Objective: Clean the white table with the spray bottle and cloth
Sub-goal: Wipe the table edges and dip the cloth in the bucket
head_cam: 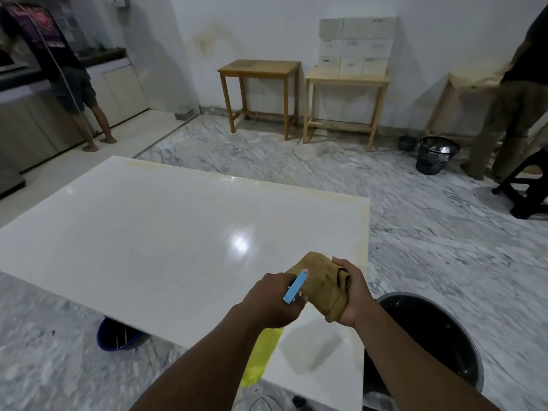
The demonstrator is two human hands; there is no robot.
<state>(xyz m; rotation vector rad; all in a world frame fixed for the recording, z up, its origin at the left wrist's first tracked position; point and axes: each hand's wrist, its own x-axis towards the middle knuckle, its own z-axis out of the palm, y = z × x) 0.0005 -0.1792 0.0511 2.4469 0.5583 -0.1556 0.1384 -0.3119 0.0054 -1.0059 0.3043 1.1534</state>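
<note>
The glossy white table [166, 226] fills the middle of the view. My left hand [271, 301] grips a spray bottle [261, 357] with a yellow body and a blue spray head, whose nozzle points at the cloth. My right hand [351, 295] holds a folded tan cloth [321, 280] just above the table's near right corner. The two hands are close together, with the nozzle nearly touching the cloth.
A dark round basin [439, 336] sits on the floor by the table's right corner, and a blue bucket [118, 336] shows under its near edge. Two wooden side tables [261, 69] stand at the far wall, with a black waste basket [437, 155]. One person stands far left, another far right.
</note>
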